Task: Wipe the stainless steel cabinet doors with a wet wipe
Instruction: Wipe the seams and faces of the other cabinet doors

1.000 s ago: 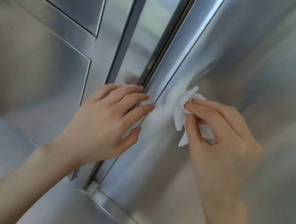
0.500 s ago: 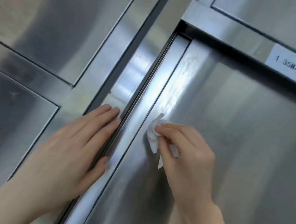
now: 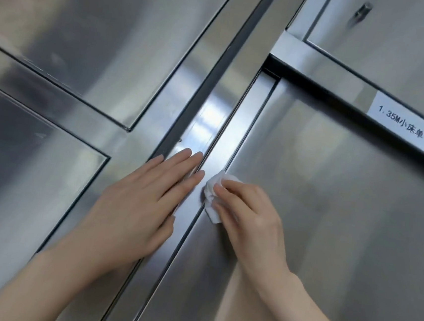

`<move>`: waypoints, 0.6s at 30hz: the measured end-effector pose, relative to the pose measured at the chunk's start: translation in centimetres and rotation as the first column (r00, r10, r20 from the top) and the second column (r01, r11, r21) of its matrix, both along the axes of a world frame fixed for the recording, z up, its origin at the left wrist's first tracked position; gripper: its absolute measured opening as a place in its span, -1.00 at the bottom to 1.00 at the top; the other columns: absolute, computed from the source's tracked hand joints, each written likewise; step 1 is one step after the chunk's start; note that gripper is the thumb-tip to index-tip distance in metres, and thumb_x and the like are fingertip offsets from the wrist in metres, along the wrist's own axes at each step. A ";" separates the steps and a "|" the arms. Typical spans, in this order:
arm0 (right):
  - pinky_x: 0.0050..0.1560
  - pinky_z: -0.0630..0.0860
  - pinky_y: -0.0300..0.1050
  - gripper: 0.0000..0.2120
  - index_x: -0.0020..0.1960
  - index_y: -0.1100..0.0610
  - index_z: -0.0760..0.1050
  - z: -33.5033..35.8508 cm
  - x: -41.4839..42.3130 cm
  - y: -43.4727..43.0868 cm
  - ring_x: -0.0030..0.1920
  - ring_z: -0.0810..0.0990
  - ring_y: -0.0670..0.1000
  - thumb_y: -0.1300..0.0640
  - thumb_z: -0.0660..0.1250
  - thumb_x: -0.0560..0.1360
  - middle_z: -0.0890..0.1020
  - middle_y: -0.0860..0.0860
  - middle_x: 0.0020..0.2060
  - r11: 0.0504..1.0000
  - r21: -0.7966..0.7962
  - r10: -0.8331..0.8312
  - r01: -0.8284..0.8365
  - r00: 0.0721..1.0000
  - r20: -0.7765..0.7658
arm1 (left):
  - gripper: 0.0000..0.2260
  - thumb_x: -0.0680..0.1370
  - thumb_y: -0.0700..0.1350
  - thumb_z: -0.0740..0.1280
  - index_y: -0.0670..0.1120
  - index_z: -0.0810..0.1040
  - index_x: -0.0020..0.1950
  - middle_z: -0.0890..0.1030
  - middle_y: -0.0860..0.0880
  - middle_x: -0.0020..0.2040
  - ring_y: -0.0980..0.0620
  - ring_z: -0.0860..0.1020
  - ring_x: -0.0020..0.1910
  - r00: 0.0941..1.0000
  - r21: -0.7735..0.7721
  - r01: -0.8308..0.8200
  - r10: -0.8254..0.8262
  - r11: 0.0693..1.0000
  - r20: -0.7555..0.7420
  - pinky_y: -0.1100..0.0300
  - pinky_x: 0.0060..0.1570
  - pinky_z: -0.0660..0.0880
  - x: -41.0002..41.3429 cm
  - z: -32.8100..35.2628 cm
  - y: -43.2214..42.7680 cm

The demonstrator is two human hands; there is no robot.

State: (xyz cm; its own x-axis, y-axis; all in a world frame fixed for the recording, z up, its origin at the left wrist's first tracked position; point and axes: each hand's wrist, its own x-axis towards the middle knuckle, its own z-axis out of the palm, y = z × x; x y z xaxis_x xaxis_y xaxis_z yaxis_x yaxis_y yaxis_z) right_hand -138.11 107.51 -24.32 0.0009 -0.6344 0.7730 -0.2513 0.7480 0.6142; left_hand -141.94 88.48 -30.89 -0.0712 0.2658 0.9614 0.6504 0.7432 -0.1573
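A crumpled white wet wipe is pressed against the left edge of the lower right stainless steel cabinet door. My right hand holds the wipe with bent fingers, covering most of it. My left hand lies flat with fingers together on the vertical frame strip between the doors, its fingertips just left of the wipe. The lower left door and upper left door fill the left side.
A white paper label with printed text is stuck on the horizontal bar above the right door. An upper right door carries a small metal knob. Dark gaps run between the panels.
The view has tilted upward, bringing the label and upper right door into sight. My right hand has slid the wipe leftward to the door's edge. My left hand stays flat on the frame.
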 end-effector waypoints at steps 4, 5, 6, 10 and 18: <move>-0.09 0.52 -0.11 -0.89 0.00 0.22 0.64 4.4 -0.2 -0.1 -0.09 0.60 0.11 0.25 0.40 0.48 0.66 0.06 -0.03 0.980 0.178 -0.081 0.092 0.995 -0.066 | -0.35 0.43 -0.11 0.28 -0.21 0.24 0.51 0.18 -0.10 0.54 -0.09 0.16 0.51 0.999 0.005 -0.022 0.022 1.000 -0.027 0.04 0.43 0.10 -0.5 2.3 -0.2; -0.07 0.49 -0.13 -0.89 -0.01 0.23 0.64 6.2 -0.2 -0.4 -0.09 0.60 0.12 0.24 0.39 0.48 0.67 0.07 -0.03 0.973 0.197 -0.105 0.121 0.991 -0.087 | -0.32 0.43 -0.12 0.33 -0.22 0.20 0.52 0.14 -0.10 0.55 -0.08 0.12 0.52 1.000 0.022 -0.019 0.020 1.000 -0.022 0.07 0.45 0.05 -0.6 2.9 -0.3; -0.06 0.46 -0.14 -0.88 -0.01 0.23 0.64 8.3 -0.4 -0.9 -0.07 0.60 0.13 0.23 0.38 0.49 0.67 0.07 -0.02 0.968 0.193 -0.138 0.158 0.984 -0.115 | -0.28 0.44 -0.12 0.37 -0.22 0.16 0.53 0.10 -0.10 0.55 -0.07 0.08 0.53 1.000 0.035 -0.012 0.013 0.999 -0.013 0.11 0.46 0.00 -0.7 3.5 -0.4; 0.03 0.33 -0.25 -0.79 0.07 0.18 0.61 15.8 -0.6 -2.5 0.10 0.51 0.12 0.12 0.26 0.56 0.63 0.01 0.11 0.964 -0.025 -0.267 0.266 0.957 -0.116 | -0.22 0.44 -0.09 0.37 -0.16 0.03 0.56 -0.04 -0.02 0.57 0.06 -0.08 0.54 1.000 0.069 0.019 -0.020 0.997 0.022 0.22 0.49 -0.14 -1.1 4.0 -0.1; -0.07 0.39 -0.10 -0.79 -0.09 0.16 0.57 16.4 -0.3 -3.7 0.02 0.47 0.09 0.13 0.19 0.58 0.63 -0.02 -0.07 0.881 0.123 -0.450 0.458 0.889 -0.088 | -0.23 0.47 -0.12 0.29 -0.09 -0.07 0.57 -0.14 0.05 0.57 0.12 -0.19 0.54 0.996 0.099 0.076 -0.080 0.992 0.038 0.19 0.47 -0.18 -1.2 3.7 0.3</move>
State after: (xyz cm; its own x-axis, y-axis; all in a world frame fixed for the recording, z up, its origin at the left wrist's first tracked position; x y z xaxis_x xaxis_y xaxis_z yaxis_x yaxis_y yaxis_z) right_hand -138.39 103.84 -7.90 -0.2725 -0.6744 0.6863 0.1324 0.6802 0.7210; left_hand -143.12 88.73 -27.18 -0.0950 0.1770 0.9796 0.7113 0.7005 -0.0576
